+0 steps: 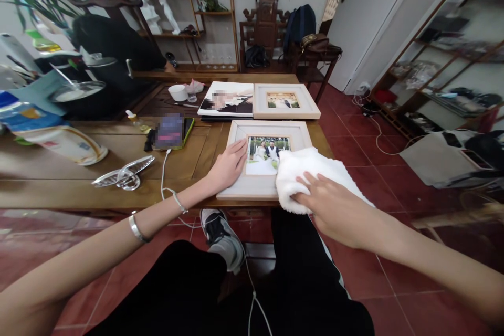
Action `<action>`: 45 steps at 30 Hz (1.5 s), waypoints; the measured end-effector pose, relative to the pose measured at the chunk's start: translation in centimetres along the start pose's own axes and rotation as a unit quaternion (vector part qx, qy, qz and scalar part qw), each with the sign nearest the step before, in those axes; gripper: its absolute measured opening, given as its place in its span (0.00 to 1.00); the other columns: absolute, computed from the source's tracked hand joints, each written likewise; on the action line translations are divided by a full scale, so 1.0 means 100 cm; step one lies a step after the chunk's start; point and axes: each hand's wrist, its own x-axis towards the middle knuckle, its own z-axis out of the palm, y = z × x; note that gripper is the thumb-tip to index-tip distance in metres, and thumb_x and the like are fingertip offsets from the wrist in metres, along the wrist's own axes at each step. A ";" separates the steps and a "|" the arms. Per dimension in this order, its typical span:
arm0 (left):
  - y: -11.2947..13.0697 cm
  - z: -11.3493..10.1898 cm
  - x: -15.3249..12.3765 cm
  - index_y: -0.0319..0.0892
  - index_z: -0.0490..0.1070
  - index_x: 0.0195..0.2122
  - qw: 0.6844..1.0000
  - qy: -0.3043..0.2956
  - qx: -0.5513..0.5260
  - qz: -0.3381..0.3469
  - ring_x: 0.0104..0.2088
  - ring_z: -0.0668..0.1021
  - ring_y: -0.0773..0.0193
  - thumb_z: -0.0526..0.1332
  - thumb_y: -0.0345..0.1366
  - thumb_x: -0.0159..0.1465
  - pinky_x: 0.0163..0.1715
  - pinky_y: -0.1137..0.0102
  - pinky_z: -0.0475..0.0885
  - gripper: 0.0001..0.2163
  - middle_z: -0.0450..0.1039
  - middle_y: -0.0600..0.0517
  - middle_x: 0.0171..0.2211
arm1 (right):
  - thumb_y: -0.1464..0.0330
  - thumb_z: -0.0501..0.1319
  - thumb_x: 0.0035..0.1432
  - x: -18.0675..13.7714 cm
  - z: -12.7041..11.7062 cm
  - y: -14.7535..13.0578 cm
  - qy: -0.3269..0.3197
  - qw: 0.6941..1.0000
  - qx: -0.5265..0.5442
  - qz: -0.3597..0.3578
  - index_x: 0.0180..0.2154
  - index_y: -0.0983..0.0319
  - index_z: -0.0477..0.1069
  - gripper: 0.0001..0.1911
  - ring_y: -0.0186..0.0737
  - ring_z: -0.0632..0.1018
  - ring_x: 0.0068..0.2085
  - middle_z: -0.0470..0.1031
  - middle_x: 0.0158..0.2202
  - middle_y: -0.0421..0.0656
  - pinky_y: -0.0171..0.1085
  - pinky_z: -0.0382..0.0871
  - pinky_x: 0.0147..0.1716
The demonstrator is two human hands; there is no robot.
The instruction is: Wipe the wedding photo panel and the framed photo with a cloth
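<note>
A white picture frame with a wedding photo lies flat at the near right edge of the wooden table. My left hand rests flat on the frame's left side, fingers stretched out. My right hand presses a white towel onto the frame's lower right corner, fingers spread over the cloth. The towel hangs partly past the table edge.
Behind the frame lie a second white frame and a photo album. A phone with a white cable, a small bottle, a white bowl and a silver dish sit to the left. Shelves and a chair stand beyond.
</note>
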 end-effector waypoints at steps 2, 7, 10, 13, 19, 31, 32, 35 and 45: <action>0.001 0.000 0.000 0.33 0.61 0.62 1.000 -0.003 -0.002 -0.006 0.66 0.61 0.54 0.44 0.37 0.71 0.63 0.54 0.61 0.22 0.60 0.39 0.64 | 0.81 0.53 0.47 0.005 0.007 0.002 0.015 1.000 0.012 0.020 0.53 0.62 0.72 0.31 0.58 0.65 0.62 0.67 0.60 0.56 0.52 0.61 0.58; 0.002 -0.001 -0.002 0.35 0.61 0.63 1.000 -0.002 -0.007 -0.009 0.66 0.61 0.54 0.45 0.37 0.70 0.63 0.53 0.61 0.22 0.60 0.40 0.64 | 0.80 0.53 0.50 0.052 0.028 0.043 0.104 0.992 0.011 0.064 0.57 0.66 0.68 0.31 0.61 0.57 0.66 0.60 0.64 0.58 0.56 0.54 0.62; 0.002 -0.001 -0.003 0.37 0.61 0.63 1.000 0.001 -0.009 -0.009 0.66 0.61 0.54 0.45 0.36 0.70 0.63 0.53 0.61 0.22 0.60 0.41 0.64 | 0.79 0.53 0.52 0.089 0.030 0.076 0.150 0.985 0.015 0.087 0.59 0.66 0.66 0.31 0.60 0.55 0.67 0.58 0.65 0.57 0.56 0.53 0.62; 0.002 -0.002 -0.003 0.37 0.61 0.63 1.000 0.001 -0.006 -0.008 0.66 0.61 0.54 0.46 0.36 0.70 0.63 0.54 0.61 0.22 0.59 0.41 0.65 | 0.79 0.53 0.53 0.118 0.028 0.096 0.159 0.983 0.004 0.095 0.60 0.66 0.65 0.31 0.60 0.52 0.68 0.56 0.67 0.57 0.58 0.50 0.62; 0.001 -0.001 -0.002 0.35 0.61 0.63 1.000 0.001 -0.009 -0.010 0.65 0.61 0.53 0.45 0.37 0.71 0.63 0.54 0.61 0.22 0.59 0.41 0.65 | 0.80 0.51 0.53 0.106 0.022 0.072 0.090 0.994 -0.020 0.065 0.56 0.65 0.69 0.29 0.62 0.56 0.66 0.56 0.66 0.57 0.62 0.50 0.60; 0.000 0.001 -0.001 0.31 0.61 0.62 1.000 0.004 0.000 -0.002 0.65 0.61 0.54 0.45 0.35 0.71 0.63 0.55 0.61 0.22 0.60 0.39 0.64 | 0.80 0.52 0.50 0.015 -0.003 -0.014 0.011 0.994 0.099 -0.034 0.54 0.64 0.71 0.29 0.59 0.60 0.65 0.60 0.65 0.57 0.59 0.55 0.60; 0.000 0.001 -0.001 0.30 0.61 0.62 1.000 0.002 0.003 0.000 0.65 0.61 0.54 0.45 0.35 0.71 0.63 0.55 0.61 0.22 0.60 0.38 0.64 | 0.80 0.52 0.50 0.022 0.003 -0.013 0.026 0.994 0.099 -0.026 0.55 0.65 0.70 0.29 0.59 0.58 0.66 0.59 0.65 0.56 0.60 0.53 0.61; 0.000 0.001 -0.001 0.32 0.61 0.62 1.000 -0.001 0.009 0.004 0.66 0.61 0.54 0.45 0.35 0.71 0.63 0.55 0.61 0.22 0.59 0.39 0.64 | 0.79 0.53 0.51 0.049 0.021 0.002 0.069 0.993 0.092 0.006 0.57 0.65 0.68 0.30 0.57 0.53 0.68 0.56 0.67 0.55 0.60 0.47 0.63; 0.000 0.000 -0.002 0.35 0.60 0.63 1.000 -0.007 0.006 -0.011 0.66 0.60 0.54 0.45 0.36 0.71 0.63 0.55 0.60 0.22 0.58 0.41 0.65 | 0.80 0.50 0.53 0.140 0.021 0.083 0.132 0.991 0.028 0.019 0.61 0.65 0.62 0.33 0.60 0.47 0.69 0.49 0.70 0.51 0.63 0.44 0.62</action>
